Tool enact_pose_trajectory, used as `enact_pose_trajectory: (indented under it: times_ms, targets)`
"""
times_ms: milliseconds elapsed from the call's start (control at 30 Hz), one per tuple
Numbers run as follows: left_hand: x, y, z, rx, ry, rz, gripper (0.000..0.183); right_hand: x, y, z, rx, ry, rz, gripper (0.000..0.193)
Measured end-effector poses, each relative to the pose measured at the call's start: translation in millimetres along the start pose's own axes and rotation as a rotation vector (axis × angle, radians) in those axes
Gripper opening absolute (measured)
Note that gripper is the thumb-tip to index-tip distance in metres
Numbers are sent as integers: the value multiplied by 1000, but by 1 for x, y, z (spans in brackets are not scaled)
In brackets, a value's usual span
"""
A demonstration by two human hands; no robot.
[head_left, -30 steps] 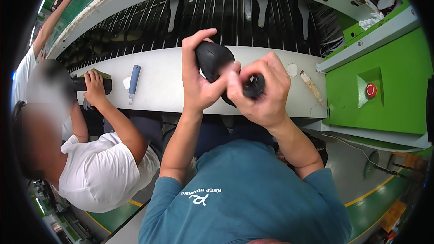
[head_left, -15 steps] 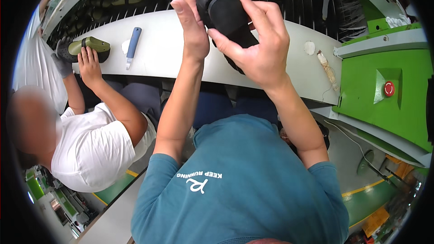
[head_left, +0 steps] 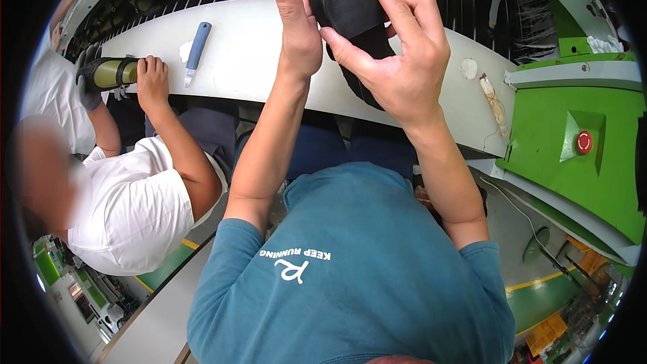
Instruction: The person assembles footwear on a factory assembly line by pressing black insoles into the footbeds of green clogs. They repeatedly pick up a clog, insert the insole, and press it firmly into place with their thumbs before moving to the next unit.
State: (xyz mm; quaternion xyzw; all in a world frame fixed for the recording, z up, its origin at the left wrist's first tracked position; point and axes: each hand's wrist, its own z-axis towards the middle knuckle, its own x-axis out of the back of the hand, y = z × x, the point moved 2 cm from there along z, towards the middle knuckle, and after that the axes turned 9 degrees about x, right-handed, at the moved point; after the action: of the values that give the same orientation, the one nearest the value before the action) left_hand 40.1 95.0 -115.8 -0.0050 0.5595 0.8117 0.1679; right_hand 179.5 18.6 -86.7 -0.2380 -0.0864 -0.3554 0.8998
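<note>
A black shoe upper [head_left: 347,10] with a ribbed band near one end is held up between my two hands, above the white worktop. My left hand [head_left: 301,34] stands upright along its left side, thumb raised and clear of it, the fingers curled behind its far side. From the right, my right hand [head_left: 411,54] grips it, thumb on the near face and fingers around the right side. The lower part of the shoe hangs behind my right hand, partly hidden.
The white worktop [head_left: 242,47] bears a blue-handled scraper [head_left: 197,50] and a wrapped stick [head_left: 494,104]. At left, a co-worker holds an olive shoe last [head_left: 111,74] with black material. Dark conveyor slats run behind. A green machine with a red button [head_left: 583,141] stands right.
My hands and the shoe upper have shifted slightly right and up in view, and the shoe has tilted a little. The co-worker's olive last has turned, their bare hand now at its end.
</note>
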Motion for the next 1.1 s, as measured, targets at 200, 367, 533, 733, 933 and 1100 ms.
enact_pose_trajectory:
  times_ms: [200,367,533,733,933,1100]
  targets:
    - [-3,7,-6,39,2,-60,78,4,-3,-1,3,-18,-2,68]
    - [-17,33,-19,28,67,252,72,8,-10,-3,-24,4,12,67]
    - [-6,44,-22,23,-22,344,71,11,-19,-5,-44,21,5,69]
    - [-6,44,-31,0,-67,95,69,26,-30,-4,-67,-57,90,72]
    - [-1,36,-38,-89,-34,136,79,46,-10,28,-25,-73,386,26]
    - [3,32,-40,-166,-2,172,87,22,0,14,-270,-65,821,20]
